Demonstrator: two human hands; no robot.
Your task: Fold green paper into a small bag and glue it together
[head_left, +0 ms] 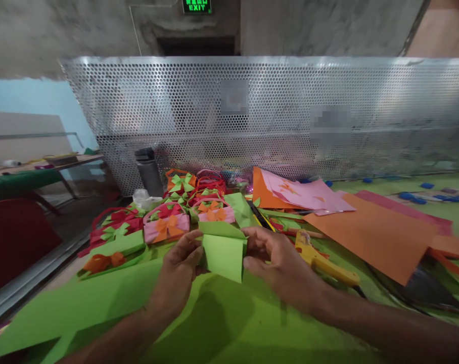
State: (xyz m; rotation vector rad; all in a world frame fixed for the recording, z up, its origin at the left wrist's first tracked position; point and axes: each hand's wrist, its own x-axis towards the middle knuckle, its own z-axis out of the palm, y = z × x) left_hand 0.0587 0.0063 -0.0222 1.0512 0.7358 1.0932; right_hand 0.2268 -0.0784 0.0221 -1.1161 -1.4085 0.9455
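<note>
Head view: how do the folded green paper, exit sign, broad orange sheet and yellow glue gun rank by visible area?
1. Broad orange sheet
2. Folded green paper
3. Yellow glue gun
4. Exit sign, cropped

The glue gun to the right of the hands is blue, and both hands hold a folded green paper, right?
Not quite: the head view shows the glue gun is yellow. The left hand and right hand do hold the folded green paper, with the gun to their right.
</note>
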